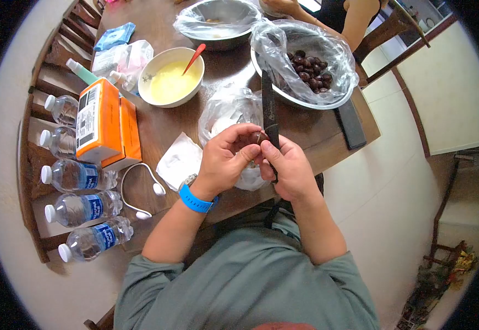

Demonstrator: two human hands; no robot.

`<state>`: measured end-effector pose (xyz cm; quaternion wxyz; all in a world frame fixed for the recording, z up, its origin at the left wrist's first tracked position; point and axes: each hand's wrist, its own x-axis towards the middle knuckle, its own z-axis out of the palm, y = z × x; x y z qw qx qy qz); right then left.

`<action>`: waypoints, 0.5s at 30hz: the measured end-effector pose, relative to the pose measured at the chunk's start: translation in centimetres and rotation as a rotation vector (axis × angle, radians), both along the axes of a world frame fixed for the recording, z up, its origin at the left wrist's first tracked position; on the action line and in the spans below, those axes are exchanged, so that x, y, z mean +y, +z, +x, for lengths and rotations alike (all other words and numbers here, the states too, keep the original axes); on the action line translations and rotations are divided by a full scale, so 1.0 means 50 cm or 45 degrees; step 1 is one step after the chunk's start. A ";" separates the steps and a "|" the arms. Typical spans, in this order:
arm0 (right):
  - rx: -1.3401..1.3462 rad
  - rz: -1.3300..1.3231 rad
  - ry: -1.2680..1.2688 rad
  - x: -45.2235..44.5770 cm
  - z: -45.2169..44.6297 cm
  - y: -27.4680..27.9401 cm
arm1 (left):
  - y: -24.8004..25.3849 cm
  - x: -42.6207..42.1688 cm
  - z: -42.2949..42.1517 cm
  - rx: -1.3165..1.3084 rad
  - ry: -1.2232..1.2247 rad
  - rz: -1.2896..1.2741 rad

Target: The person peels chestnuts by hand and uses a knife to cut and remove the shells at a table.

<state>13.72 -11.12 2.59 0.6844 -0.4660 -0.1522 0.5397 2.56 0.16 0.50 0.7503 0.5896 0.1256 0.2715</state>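
My left hand (229, 157) pinches a dark brown chestnut (258, 137) between thumb and fingers. Closed round the handle of a black knife (269, 102), my right hand (288, 165) rests against the chestnut, and the blade points away from me, toward the back of the table. Beneath and behind both hands lies a clear plastic bag (217, 110). Beyond the knife, to the right, a metal bowl (337, 104) lined with plastic holds several dark chestnuts (311, 71).
A bowl of yellow liquid (170, 82) with a red spoon, an orange box (104, 124), water bottles (88, 209), white earphones (157, 189), tissue (180, 162) and a black phone (350, 125) surround the work. Another person's arm (355, 25) is at the back right.
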 end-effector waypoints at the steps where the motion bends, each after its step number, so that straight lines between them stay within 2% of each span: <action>1: -0.019 0.000 0.002 -0.001 -0.002 0.000 | -0.001 -0.003 0.001 0.005 0.028 0.004; 11: -0.121 -0.061 0.023 -0.011 0.004 -0.013 | -0.003 -0.008 -0.001 0.059 0.073 0.096; 15: -0.122 -0.078 0.005 -0.015 0.009 -0.010 | -0.009 0.003 -0.003 0.094 0.082 0.241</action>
